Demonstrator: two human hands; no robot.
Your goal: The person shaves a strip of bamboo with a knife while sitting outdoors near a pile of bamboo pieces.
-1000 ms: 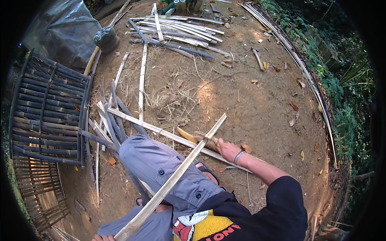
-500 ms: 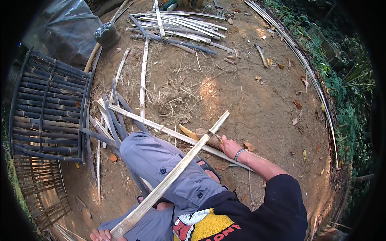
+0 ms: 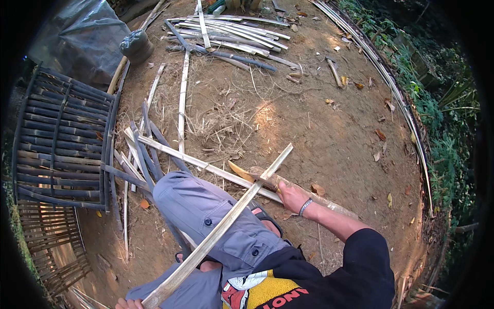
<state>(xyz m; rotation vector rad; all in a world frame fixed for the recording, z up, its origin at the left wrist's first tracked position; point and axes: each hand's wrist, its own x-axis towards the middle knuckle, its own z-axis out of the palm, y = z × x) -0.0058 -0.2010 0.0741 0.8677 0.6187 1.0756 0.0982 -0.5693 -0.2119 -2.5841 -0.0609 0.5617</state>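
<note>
A long split bamboo strip [image 3: 222, 227] slants across my lap, its far end raised over the ground ahead of my knees. At the lower left edge my left hand [image 3: 128, 304] is closed around its near end; part of that hand is cut off. My right hand [image 3: 293, 198] is closed beside the strip's far part, on a knife whose blade is mostly hidden against the strip. Beneath the strip's far part lies a rough wooden log [image 3: 329, 203]. Another pale bamboo strip [image 3: 206, 166] lies crosswise under it, beside a yellowish pointed piece [image 3: 240, 170].
Dark bamboo poles [image 3: 146, 159] lie left of my knee, near a dark slatted bamboo frame [image 3: 62, 139]. A pile of split strips [image 3: 236, 36] lies at the far side. Shavings [image 3: 221, 126] litter the dirt. Long strips [image 3: 391, 82] edge the ground at the right, before green plants.
My right hand has moved slightly toward me and down along the strip, with the knife. The left hand and its end of the strip have dropped slightly.
</note>
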